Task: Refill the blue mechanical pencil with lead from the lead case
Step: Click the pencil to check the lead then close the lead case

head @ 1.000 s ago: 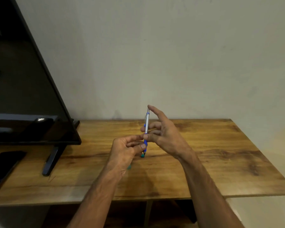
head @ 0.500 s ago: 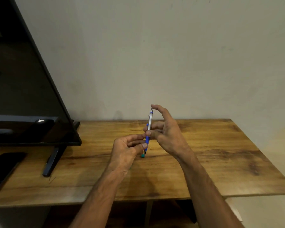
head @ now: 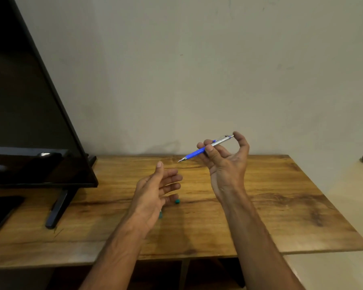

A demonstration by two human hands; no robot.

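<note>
My right hand holds the blue and silver mechanical pencil above the wooden table. The pencil lies slanted, its metal tip pointing down-left and its top end under my thumb. My left hand hovers lower and to the left, fingers spread, holding nothing. Beneath it a teal lead case lies on the table, mostly hidden by my fingers; another teal end shows by my palm.
A large dark TV screen stands at the left on a black foot. A dark phone lies at the far left edge. A plain wall rises behind the table.
My left hand let go of the pencil and dropped away, opening. My right hand lifted the pencil up and right, tilting it from upright to slanted.
</note>
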